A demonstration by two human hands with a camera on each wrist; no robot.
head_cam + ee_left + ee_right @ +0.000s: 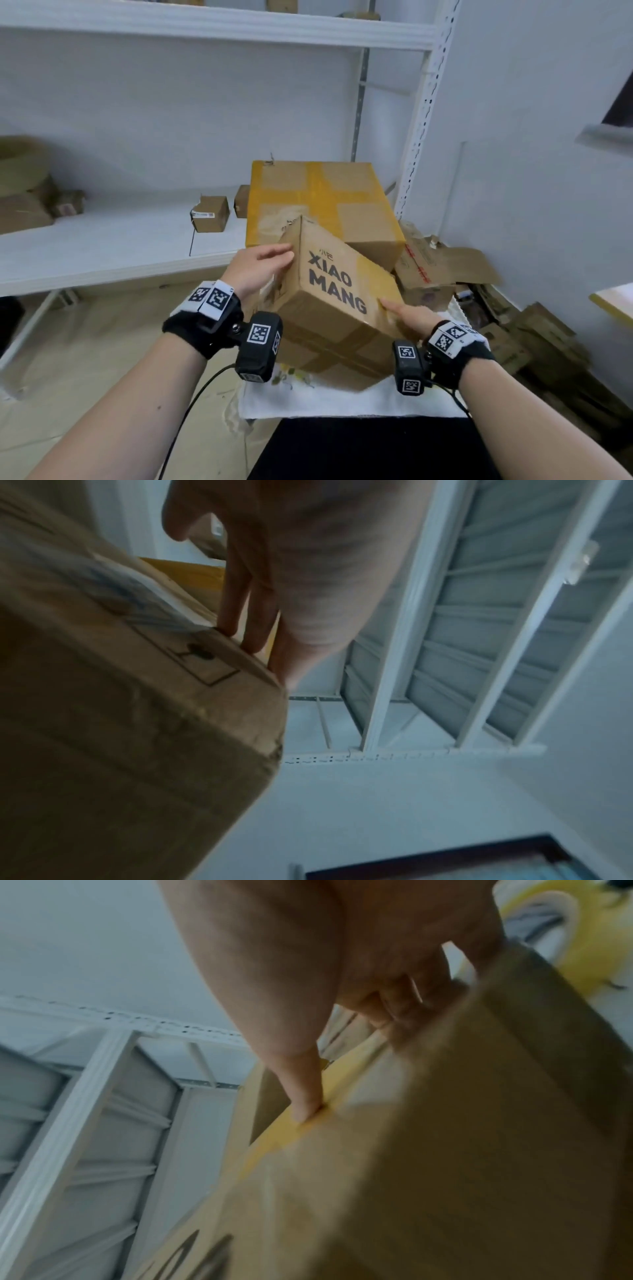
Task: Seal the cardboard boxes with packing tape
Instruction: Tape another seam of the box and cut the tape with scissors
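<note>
White shelf [102, 253]: small cardboard boxes [209, 213], tape rolls [20, 161] at left; large yellow-taped box [322, 195] at right end.

Both forearms are bare. Each wrist wears a black fuzzy band [191, 330] topped with white blocks printed with black square-code markers [209, 297]. A black camera housing [259, 346] with the same markers hangs from each band, trailing a thin black cable [191, 394].
</note>
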